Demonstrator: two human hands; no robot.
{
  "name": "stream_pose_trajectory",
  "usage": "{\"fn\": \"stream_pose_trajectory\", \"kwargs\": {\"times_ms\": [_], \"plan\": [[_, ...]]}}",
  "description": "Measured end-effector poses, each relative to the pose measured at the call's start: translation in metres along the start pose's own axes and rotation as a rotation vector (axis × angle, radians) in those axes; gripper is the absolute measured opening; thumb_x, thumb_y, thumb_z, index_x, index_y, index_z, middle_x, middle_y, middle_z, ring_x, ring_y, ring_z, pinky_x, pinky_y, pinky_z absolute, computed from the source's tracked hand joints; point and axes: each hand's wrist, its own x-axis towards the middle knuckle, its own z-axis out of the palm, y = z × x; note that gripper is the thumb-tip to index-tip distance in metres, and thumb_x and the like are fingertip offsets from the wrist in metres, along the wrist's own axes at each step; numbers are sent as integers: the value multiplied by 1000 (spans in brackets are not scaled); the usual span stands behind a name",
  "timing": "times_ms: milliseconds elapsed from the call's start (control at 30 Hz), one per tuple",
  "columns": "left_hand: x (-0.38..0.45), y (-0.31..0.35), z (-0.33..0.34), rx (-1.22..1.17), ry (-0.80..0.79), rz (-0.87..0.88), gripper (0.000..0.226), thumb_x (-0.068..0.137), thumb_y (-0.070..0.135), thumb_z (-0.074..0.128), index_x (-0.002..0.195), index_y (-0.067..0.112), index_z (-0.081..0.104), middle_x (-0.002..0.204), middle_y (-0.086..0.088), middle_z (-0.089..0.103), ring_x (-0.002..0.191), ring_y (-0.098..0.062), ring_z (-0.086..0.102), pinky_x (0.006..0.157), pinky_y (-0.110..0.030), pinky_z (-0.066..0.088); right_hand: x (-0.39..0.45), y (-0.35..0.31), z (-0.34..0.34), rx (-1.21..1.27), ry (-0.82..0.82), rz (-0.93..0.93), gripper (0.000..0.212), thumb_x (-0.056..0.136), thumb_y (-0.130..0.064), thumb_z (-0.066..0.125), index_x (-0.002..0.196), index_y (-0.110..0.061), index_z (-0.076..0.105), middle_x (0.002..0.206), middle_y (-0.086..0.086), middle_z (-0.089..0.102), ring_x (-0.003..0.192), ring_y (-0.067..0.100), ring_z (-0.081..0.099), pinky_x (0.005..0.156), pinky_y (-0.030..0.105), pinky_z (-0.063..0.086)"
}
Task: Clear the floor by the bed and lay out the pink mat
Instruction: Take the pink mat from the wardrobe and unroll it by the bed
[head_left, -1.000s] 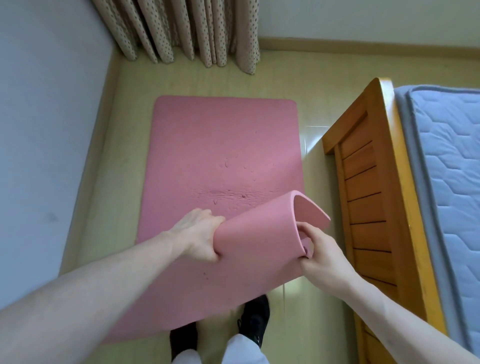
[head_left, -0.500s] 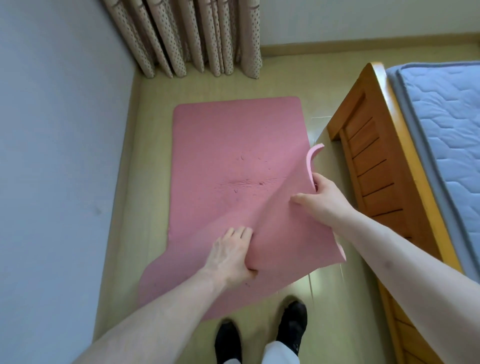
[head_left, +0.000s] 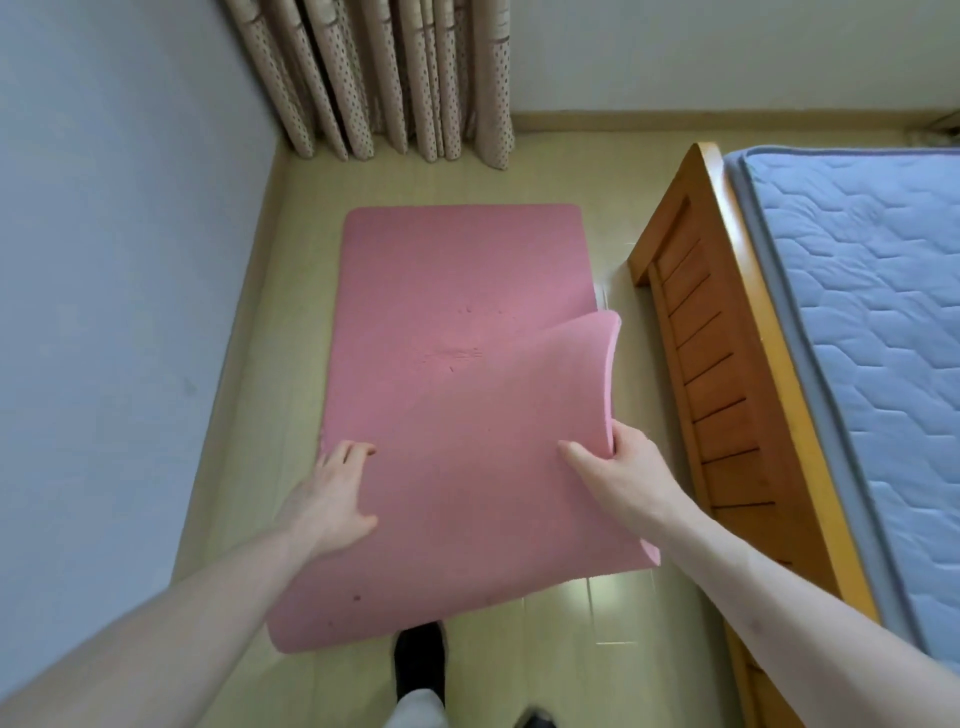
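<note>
The pink mat (head_left: 462, 291) lies on the floor just beside the wooden bed frame (head_left: 727, 395). Its end farther along the frame is flat and its near end is raised. The right hand (head_left: 626, 467) pinches the edge nearest the frame. The left hand (head_left: 327, 499) clasps the edge away from the frame, thumb on top.

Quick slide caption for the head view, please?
Left hand and right hand hold the pink mat, its near end lifted and curled, beside the bed.
</note>
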Motion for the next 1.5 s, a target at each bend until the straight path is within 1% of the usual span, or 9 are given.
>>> {"fn": "stream_pose_trajectory", "kwargs": {"times_ms": [200,400,600,867,967,1100,1233,1400,1500], "plan": [[-35,33,-5,15,32,14,84,70,35,78,143,23,38,142,1,40,130,-24,47,106,-40,44,-34,13,-26,-169,-115,-123,21,72,-22,60,90,-18,69,85,1,74,81,28,70,71,51,61],[-63,69,7,-30,67,68,82,76,39,75,145,24,33,144,3,36,130,-23,47,108,-39,42,-67,45,-28,-27,-126,-142,14,88,-42,68,97,-33,73,90,-19,76,82,6,74,73,36,65],[-90,59,36,9,19,52,95,72,31,78,150,24,23,149,3,27,130,-25,47,105,-42,46,-97,86,-17,-102,-126,-137,13,76,-17,65,87,-14,70,86,6,73,85,33,70,69,52,62],[-122,26,54,1,50,27,112,68,16,73,156,26,5,160,2,11,138,-29,39,111,-42,42,-162,134,-4,-40,-133,-153,13,92,-19,67,100,-26,75,94,-5,76,92,22,73,75,50,64],[-143,23,62,46,10,37,112,69,6,69,158,29,4,164,4,7,144,-26,30,114,-40,40,-184,148,11,-86,-134,-180,30,84,-6,65,101,-28,77,94,-7,77,93,22,73,80,51,63],[-175,14,82,150,-144,52,98,70,6,68,155,28,24,163,1,18,147,-24,23,118,-41,34,-215,168,32,-110,-86,-179,41,75,-2,61,99,-31,79,92,-12,78,91,17,73,80,48,62],[-219,1,119,215,-258,15,67,74,19,69,138,24,51,146,2,46,135,-22,39,112,-38,40,-243,197,45,-100,-46,-180,36,75,-5,62,95,-30,78,88,-10,77,84,19,72,75,49,62],[-291,-9,165,191,-187,-68,29,80,23,64,108,27,66,114,2,69,112,-22,60,91,-35,50,-278,244,51,-89,-15,-188,24,78,-5,65,87,-26,75,81,-5,74,79,23,68,72,52,60],[-334,-20,184,185,-122,-132,18,80,26,62,97,29,66,104,3,73,102,-24,66,82,-35,49,-301,276,52,-58,40,-184,24,83,-11,70,85,-35,74,84,-11,74,84,21,69,77,52,62]]}}
